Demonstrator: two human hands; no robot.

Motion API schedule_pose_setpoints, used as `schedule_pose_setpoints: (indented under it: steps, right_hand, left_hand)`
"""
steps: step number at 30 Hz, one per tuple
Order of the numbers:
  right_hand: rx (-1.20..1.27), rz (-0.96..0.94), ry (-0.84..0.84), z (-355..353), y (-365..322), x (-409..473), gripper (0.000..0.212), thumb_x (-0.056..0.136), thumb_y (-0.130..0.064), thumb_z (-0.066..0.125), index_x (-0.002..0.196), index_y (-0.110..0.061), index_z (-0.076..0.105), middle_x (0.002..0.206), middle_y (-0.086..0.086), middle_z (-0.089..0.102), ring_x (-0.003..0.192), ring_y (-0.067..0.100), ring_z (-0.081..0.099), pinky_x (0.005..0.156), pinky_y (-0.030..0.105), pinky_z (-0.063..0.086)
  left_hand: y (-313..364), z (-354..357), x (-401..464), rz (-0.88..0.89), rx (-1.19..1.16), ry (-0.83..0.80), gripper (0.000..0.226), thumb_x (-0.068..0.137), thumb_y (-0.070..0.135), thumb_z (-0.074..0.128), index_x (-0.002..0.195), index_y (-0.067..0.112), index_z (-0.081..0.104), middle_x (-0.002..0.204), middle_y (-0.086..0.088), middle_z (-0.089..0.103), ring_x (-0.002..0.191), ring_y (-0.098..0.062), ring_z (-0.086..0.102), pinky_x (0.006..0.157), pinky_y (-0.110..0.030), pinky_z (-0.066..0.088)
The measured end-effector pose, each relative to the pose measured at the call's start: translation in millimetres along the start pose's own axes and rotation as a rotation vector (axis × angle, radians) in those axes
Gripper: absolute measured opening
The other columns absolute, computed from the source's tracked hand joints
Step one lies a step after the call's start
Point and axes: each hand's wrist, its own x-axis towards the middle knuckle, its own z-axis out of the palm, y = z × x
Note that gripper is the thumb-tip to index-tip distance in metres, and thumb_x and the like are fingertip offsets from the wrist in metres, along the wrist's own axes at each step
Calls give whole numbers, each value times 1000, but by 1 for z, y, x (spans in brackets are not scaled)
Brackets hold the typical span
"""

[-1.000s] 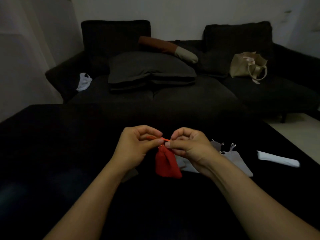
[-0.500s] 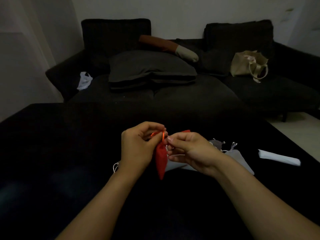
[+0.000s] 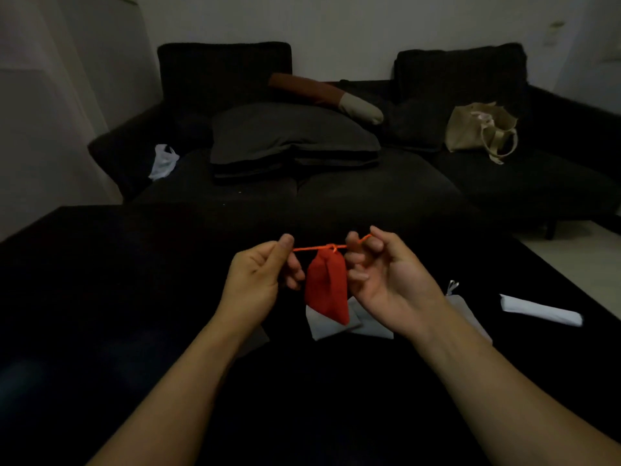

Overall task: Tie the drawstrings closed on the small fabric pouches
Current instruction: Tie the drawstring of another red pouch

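Observation:
A small red pouch (image 3: 326,286) hangs above the black table (image 3: 100,297) from its orange drawstring (image 3: 317,247), which is stretched level with a knot at the pouch's gathered neck. My left hand (image 3: 260,277) pinches the string's left end between thumb and forefinger. My right hand (image 3: 386,280) pinches the right end, palm turned toward me. Several grey pouches (image 3: 336,326) lie flat on the table under and behind the red one, partly hidden by my right wrist; one shows a white drawstring (image 3: 452,286).
A folded white item (image 3: 541,309) lies on the table at the right. Beyond the table stands a dark sofa (image 3: 369,193) with a grey cushion (image 3: 289,136), a beige tote bag (image 3: 480,131) and a white plastic bag (image 3: 163,161).
My hands have drawn apart, pulling the orange string taut on both sides. The red pouch has risen and now hangs from the string with its neck cinched.

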Motion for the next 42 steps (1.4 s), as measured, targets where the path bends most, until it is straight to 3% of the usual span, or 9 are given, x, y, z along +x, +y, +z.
schedule_pose_setpoints:
  steps: [4,12,16,21,23,28,34,37,42]
  right_hand:
    - [-74,-57,88,1,-6,3,27,94,-15,47,68,-16,40,61,-1,41,46,7,32,43,17,28]
    - [-370,-161,125,-1,-2,0,33,102,-20,44,69,-14,40,60,1,39,50,10,29,48,21,28]
    - [-350,-202,129,1,-5,1,34,101,-16,44,67,-14,40,60,1,39,47,8,30,45,20,29]
    - [-405,-232,113,4,-2,1,33,101,-20,45,69,-14,43,60,2,41,47,9,31,44,21,29]
    - [-442,-197,68,5,3,0,32,101,-25,45,71,-14,45,58,3,43,47,11,31,45,23,28]
    - [-450,-195,92,5,3,3,36,100,-23,48,65,-15,43,53,1,34,47,11,28,44,22,29]
    - [-889,-219,102,2,4,-4,16,91,-24,66,94,-11,57,65,11,54,56,21,54,51,28,43]
    - [-1132,-214,68,-1,-4,-6,29,89,-22,69,115,-18,58,68,9,62,63,16,62,58,22,51]
    - [-1662,-239,-20,-8,-5,-10,38,84,-24,75,120,-23,62,68,-3,68,65,2,64,67,17,52]
  left_hand:
    - [2,-1,4,-94,-231,95,43,95,35,53,55,18,58,58,0,61,49,-5,48,51,-15,44]
    - [1,6,0,-70,-172,23,43,98,30,50,59,14,57,68,-1,68,57,-6,58,50,-18,47]
    - [5,8,2,-221,-398,63,33,98,32,50,78,11,66,68,7,66,65,0,58,62,-17,44]
    - [7,24,-3,-287,-585,-44,42,97,41,47,62,19,54,106,-2,76,63,-6,60,49,-18,46]
    - [8,27,-4,-316,-599,-131,37,94,43,46,67,18,52,98,-6,76,61,-9,59,49,-20,48]
    - [0,24,2,-272,-560,-55,41,100,37,45,65,17,50,57,0,49,52,-9,45,50,-21,43]
    - [1,21,-7,-206,-99,-111,26,95,34,57,82,12,58,54,-1,53,51,-14,53,52,-26,47]
    - [3,13,-10,-124,193,-162,10,90,16,67,98,16,61,59,-3,62,53,-11,59,53,-24,48]
    - [-2,5,-13,66,691,-257,22,85,10,67,98,27,67,69,0,69,61,-7,64,61,-20,54]
